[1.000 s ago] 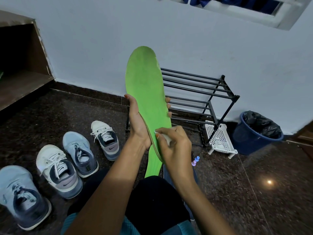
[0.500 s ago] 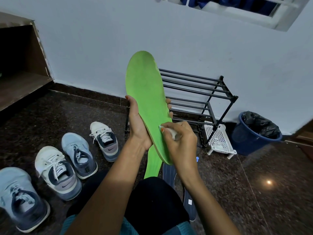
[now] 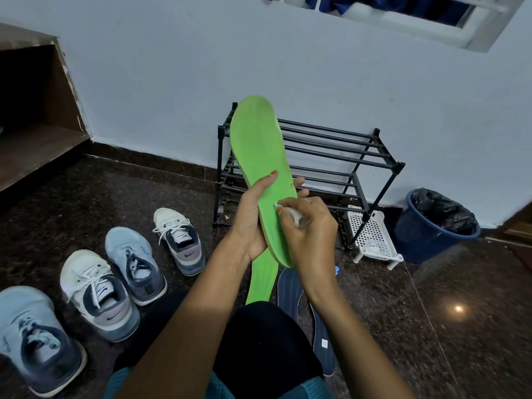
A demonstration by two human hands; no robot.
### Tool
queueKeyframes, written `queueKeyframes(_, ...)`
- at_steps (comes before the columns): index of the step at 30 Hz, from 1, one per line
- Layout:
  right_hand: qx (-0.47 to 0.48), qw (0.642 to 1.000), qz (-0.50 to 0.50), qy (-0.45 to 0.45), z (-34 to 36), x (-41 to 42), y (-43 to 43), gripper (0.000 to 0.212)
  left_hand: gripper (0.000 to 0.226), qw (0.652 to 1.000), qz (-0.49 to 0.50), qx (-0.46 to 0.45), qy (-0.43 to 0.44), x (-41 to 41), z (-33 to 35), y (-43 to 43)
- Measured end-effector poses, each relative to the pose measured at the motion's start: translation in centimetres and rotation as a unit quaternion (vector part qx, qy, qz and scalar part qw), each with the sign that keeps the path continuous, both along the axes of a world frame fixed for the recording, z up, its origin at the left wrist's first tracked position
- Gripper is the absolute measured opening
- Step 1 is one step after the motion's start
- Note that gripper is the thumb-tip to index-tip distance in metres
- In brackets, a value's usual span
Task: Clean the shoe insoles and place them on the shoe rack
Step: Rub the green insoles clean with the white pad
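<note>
Left hand (image 3: 250, 223): wrapped round the middle of the green insole (image 3: 259, 145), thumb laid across its face, fingertips seen past the far edge.
Right hand (image 3: 312, 230): fingers closed on a small white wad (image 3: 291, 214), which is pressed to the insole's lower face.
Insole look: bright green, smooth, a thin tan rim along its left edge.
Insole axis: nearly upright, toe end up and leaning left, heel down.
Insole place: held in front of the black shoe rack (image 3: 339, 156).

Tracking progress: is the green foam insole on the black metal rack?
No, the left hand holds the green foam insole before the black metal rack.
</note>
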State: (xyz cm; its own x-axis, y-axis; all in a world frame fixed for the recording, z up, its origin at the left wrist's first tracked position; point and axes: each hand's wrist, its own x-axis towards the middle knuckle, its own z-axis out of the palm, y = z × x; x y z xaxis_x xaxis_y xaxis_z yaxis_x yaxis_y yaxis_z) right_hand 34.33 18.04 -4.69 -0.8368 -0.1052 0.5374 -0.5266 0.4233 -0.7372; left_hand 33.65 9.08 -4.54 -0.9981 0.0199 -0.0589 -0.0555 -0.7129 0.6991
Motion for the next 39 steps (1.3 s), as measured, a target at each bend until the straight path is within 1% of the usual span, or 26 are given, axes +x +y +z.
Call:
queueKeyframes(3,0.034,0.999,-0.007,0.027,-0.3,0.2,-0.2,0.014,0.063,0.998,0.020,0.053,0.016,-0.1,-0.4,0.0)
queueKeyframes(5,0.051,0.998,-0.011,0.038,-0.4,0.3,-0.4,0.014,0.074,0.997,0.028,0.068,0.036,-0.1,-0.4,0.2)
queueKeyframes(8,0.047,0.998,0.033,0.029,-0.5,1.0,-0.5,0.013,0.085,0.993,0.029,0.091,0.070,0.1,-0.2,0.3)
queueKeyframes(11,0.052,0.996,0.068,0.028,-0.4,1.7,-0.3,0.013,0.085,0.988,0.031,0.117,0.092,0.1,0.0,0.3)
queueKeyframes(17,0.070,0.996,0.003,0.052,-0.1,0.3,0.1,0.013,0.083,0.992,0.048,0.061,0.096,-0.2,-0.4,0.4)
queueKeyframes(19,0.075,0.995,-0.004,0.061,-0.3,0.4,0.0,0.014,0.083,0.993,0.049,0.054,0.094,-0.1,-0.4,0.5)
queueKeyframes(21,0.067,0.996,0.016,0.057,-0.6,1.0,-0.1,0.014,0.083,0.993,0.046,0.057,0.093,0.0,-0.4,0.4)
queueKeyframes(24,0.029,0.996,0.081,0.013,-0.8,2.1,0.0,0.013,0.086,0.991,0.045,0.076,0.096,0.1,-0.2,0.2)
queueKeyframes(26,0.017,0.995,0.099,0.003,-0.8,2.5,0.1,0.013,0.088,0.991,0.048,0.076,0.101,0.0,-0.1,0.2)
queueKeyframes(29,0.027,0.996,0.077,0.020,-0.8,2.5,0.1,0.013,0.085,0.991,0.048,0.074,0.096,0.0,-0.2,0.3)
queueKeyframes(32,0.052,0.997,0.021,0.048,-0.5,1.5,0.1,0.012,0.084,0.993,0.050,0.058,0.091,-0.1,-0.3,0.3)
queueKeyframes(35,0.057,0.996,-0.028,0.063,-0.6,0.3,0.2,0.012,0.084,0.994,0.056,0.040,0.085,-0.1,-0.5,0.4)
queueKeyframes(37,0.058,0.996,-0.031,0.060,-0.8,0.3,0.0,0.013,0.088,0.994,0.052,0.039,0.084,0.0,-0.5,0.4)
queueKeyframes(39,0.042,0.998,-0.004,0.043,-0.9,1.0,-0.2,0.014,0.091,0.994,0.048,0.048,0.083,0.1,-0.4,0.3)
